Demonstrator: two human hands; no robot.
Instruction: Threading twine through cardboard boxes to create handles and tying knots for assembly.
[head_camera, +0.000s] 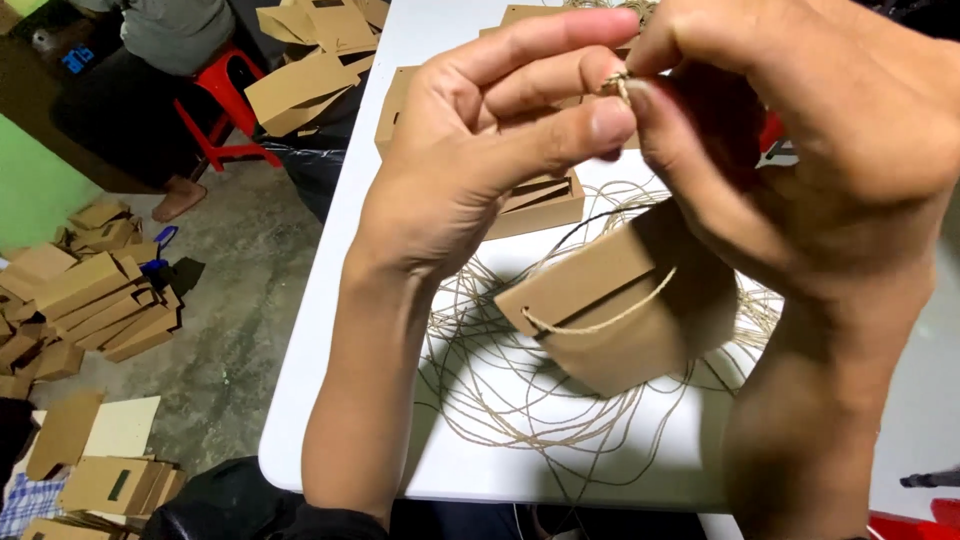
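Observation:
My left hand (480, 150) and my right hand (810, 130) are raised close together over a white table (330, 300). Both pinch the same bit of beige twine (618, 85) between thumb and fingertips, where it looks knotted. A small brown cardboard bag (620, 310) hangs below my hands. A loop of twine (600, 322) runs across its front as a handle. Under it, a loose tangle of twine (500, 400) is spread over the tabletop.
Flat brown cardboard pieces (540, 205) lie further back on the table. More cardboard blanks are piled on the floor at the left (90, 300) and at the lower left (100, 480). Another person sits on a red stool (225, 110) at the top left.

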